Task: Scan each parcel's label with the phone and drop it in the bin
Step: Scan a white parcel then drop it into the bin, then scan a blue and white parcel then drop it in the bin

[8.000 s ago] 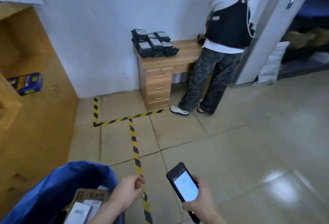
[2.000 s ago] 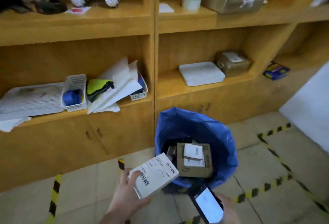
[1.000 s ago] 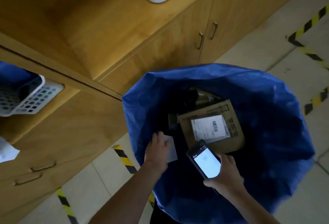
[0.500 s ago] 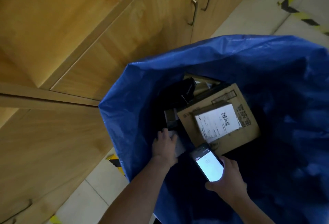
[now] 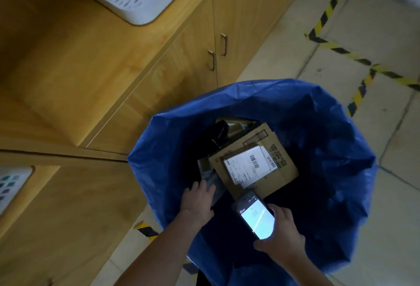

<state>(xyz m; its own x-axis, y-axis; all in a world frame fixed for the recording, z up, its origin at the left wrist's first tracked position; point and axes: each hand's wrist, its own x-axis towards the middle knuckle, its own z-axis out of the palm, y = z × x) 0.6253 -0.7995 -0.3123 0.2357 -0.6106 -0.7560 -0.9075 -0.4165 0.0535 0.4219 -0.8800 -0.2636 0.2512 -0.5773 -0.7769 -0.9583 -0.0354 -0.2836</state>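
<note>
Both my bare hands reach down into a bin (image 5: 336, 149) lined with a blue bag. The bin stands just beside a wooden cabinet (image 5: 159, 81) at 10 o'clock. Open tiled floor (image 5: 397, 217) spreads from 1 to 4 o'clock, crossed by yellow-black tape (image 5: 361, 90) at 1 o'clock.

My left hand (image 5: 197, 199) lies on a small pale parcel (image 5: 214, 186) at the bin's 9 o'clock side. I cannot tell whether the fingers grip it.

My right hand (image 5: 284, 240) grips the phone (image 5: 256, 218), screen lit. Its long axis runs from 11 to 5 o'clock, with the top end toward a cardboard box (image 5: 284, 174) in the bin. The box's white label (image 5: 246, 168) faces up.

Half a second ago the view was closer. Now more floor shows, and both hands have kept their places.
</note>
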